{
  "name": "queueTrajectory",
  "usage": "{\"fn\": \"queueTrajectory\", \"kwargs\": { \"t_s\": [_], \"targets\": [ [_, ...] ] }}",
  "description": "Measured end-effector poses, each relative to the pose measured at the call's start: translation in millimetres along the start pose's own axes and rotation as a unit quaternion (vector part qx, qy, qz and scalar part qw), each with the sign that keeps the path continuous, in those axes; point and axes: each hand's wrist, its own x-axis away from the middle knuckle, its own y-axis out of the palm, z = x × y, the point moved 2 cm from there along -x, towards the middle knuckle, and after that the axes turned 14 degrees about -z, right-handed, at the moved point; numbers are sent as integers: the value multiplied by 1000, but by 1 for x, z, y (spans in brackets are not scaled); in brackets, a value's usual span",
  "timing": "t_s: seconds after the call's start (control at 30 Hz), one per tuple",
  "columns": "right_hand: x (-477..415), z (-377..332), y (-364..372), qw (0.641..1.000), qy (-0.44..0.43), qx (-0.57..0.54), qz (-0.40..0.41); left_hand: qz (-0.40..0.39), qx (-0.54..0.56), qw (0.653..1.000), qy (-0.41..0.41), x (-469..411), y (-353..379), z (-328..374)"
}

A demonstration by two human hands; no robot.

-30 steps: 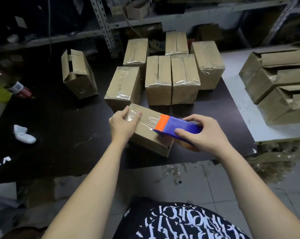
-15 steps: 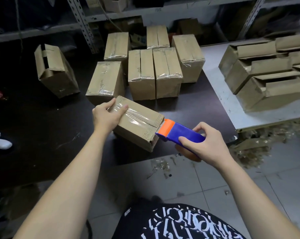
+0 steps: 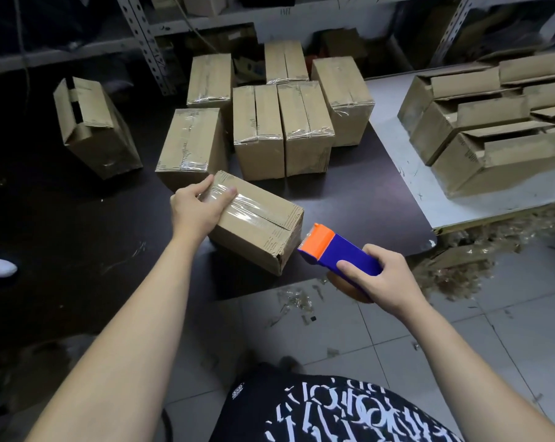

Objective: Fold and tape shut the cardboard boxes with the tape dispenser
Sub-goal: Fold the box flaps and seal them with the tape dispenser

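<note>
— So, where does the cardboard box (image 3: 263,231) lie from us?

— At twelve o'clock from our body, near the front edge of the dark table (image 3: 365,193). Its long axis runs on a slant, from about ten o'clock at the far end down to between four and five o'clock at the near end.

— And our hands?

— Our left hand (image 3: 196,207) clasps the far end, with the thumb over the back edge and the fingers curled over the top. They rest on the clear tape (image 3: 246,213) that runs along the seam. Our right hand (image 3: 384,279) is wrapped round the blue body of the tape dispenser (image 3: 336,250), thumb on top.

— Does the dispenser touch the box?

— No. Its orange toothed head sits just beside the near end, at about four o'clock from it, with a small gap between. It points back along the box's own axis toward ten o'clock. We cannot tell whether a strand of tape joins the two.

— Then what does the coming move turn on?

— That line-up, we think. The dispenser lies in line with the long axis, so our right hand is the nearer one for any further strip on that end. Our left hand is the nearer one for turning or shifting the box. If we judge this seam closed, the taped boxes (image 3: 258,129) stand beyond it at twelve o'clock, on the left hand's side. The open boxes (image 3: 493,122) wait on the white table (image 3: 407,173) at two o'clock, nearer our right hand, which is full.
</note>
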Motion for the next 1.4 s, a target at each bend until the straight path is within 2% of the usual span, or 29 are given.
{"fn": "queueTrajectory", "kwargs": {
  "t_s": [0.2, 0.43, 0.73, 0.9, 0.97, 1.17, 1.27, 1.4],
  "targets": [
    [-8, 15, 18, 996, -33, 77, 17, 2, 9, 1000, 0, 0, 1, 1],
    [-21, 20, 28, 994, -41, 97, -7, -7, 17, 1000, -7, 1, 0, 0],
    [-38, 17, 40, 996, 47, -45, -65, -8, 21, 1000, -14, 2, 1, 0],
    [-40, 26, 38, 984, 142, -93, -44, -2, 23, 1000, -17, 8, -1, 0],
    [-39, 31, 35, 982, 153, -112, -13, -7, 17, 1000, -15, 12, -1, 0],
    [-33, 22, 21, 975, 111, -158, 113, -5, 9, 999, -37, 25, 0, -2],
    [-32, 8, 23, 977, 78, -156, 126, 30, 37, 997, -62, 37, 0, -3],
    [-30, -16, 28, 986, 39, -124, 106, 91, 54, 990, -90, 53, 4, 0]
  ]
}}
